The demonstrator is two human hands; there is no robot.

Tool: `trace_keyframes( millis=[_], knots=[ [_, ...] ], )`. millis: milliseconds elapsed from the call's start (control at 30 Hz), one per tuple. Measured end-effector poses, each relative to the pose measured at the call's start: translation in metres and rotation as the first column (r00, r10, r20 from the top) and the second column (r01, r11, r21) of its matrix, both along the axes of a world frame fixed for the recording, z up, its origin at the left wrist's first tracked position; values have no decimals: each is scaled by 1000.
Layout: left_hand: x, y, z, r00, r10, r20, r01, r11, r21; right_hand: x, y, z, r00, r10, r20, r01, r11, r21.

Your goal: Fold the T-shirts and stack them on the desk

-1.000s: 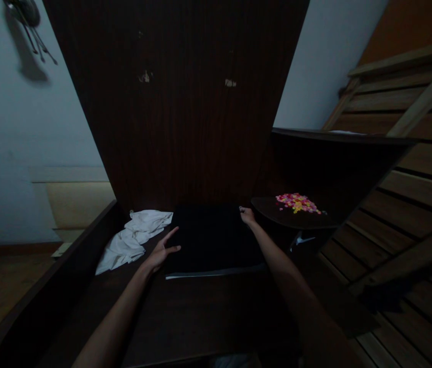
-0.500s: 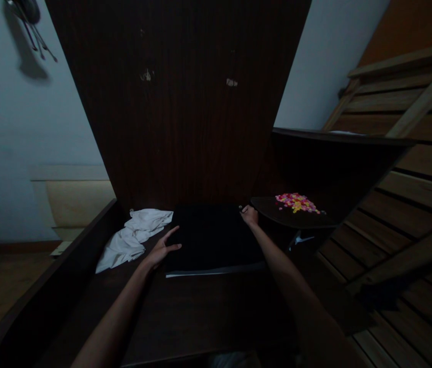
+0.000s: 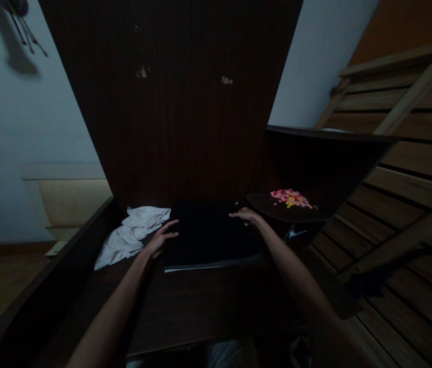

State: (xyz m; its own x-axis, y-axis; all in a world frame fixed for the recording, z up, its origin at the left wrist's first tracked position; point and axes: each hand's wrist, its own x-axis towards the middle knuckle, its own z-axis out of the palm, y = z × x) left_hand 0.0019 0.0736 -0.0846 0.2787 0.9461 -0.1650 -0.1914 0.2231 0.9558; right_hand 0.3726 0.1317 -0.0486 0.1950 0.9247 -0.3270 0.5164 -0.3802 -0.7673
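Note:
A flat, black rectangular thing with a pale strip along its front edge lies on the dark wooden desk; the dim light hides what kind it is. At its left edge is my left hand, open, thumb and finger spread over the black surface. My right hand rests at the upper right edge, its fingers stretched leftward onto the black surface; some of them are hidden. Close to my left hand lies a crumpled white cloth.
On a rounded side shelf at right lies a heap of small pink, red and yellow pieces. A tall dark panel rises behind the desk. A raised side board borders the left, and wooden slats stand at right.
My right hand has moved off the far right corner and its closed fingers have stretched out leftward. My left hand stays at the left edge. The view has shifted slightly.

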Motion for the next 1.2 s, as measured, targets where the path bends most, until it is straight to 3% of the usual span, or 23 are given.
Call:
trace_keyframes(
  millis=[133, 267, 467, 567, 667, 800, 933, 1133, 1200],
  knots=[
    [6, 4, 9, 999, -33, -20, 33, 999, -26, 1, 0, 1, 999, 28, -30, -28, 1000, -6],
    [10, 10, 28, 1000, 10, -27, -11, 999, -36, 1, 0, 7, 997, 10, -81, -12, 1000, -23],
    [8, 12, 68, 996, 88, 10, -88, 996, -1, 6, -6, 40, 953, -20, -303, 0, 998, -67],
    [3, 7, 76, 996, 86, 14, -86, 996, 16, 11, -12, 48, 938, -7, -346, -1, 1000, -21],
    [-2, -2, 63, 997, 75, -32, -74, 996, 52, 11, -22, 36, 939, -3, -345, 10, 1000, 20],
    [-8, -11, 24, 991, 12, -131, -13, 1000, -11, 4, -42, 5, 957, -6, -291, -1, 1000, -25],
    [-9, -15, -1, 977, -34, -209, 25, 999, -44, -4, -55, -7, 900, 56, -433, -64, 998, -2],
    [-7, -22, 12, 978, 32, -208, -15, 996, 85, -13, -59, 1, 805, 52, -591, -59, 998, 7],
    [-12, -26, 21, 976, 59, -210, -32, 991, 131, -20, -62, 4, 782, 103, -615, -76, 995, 71]
  ],
)
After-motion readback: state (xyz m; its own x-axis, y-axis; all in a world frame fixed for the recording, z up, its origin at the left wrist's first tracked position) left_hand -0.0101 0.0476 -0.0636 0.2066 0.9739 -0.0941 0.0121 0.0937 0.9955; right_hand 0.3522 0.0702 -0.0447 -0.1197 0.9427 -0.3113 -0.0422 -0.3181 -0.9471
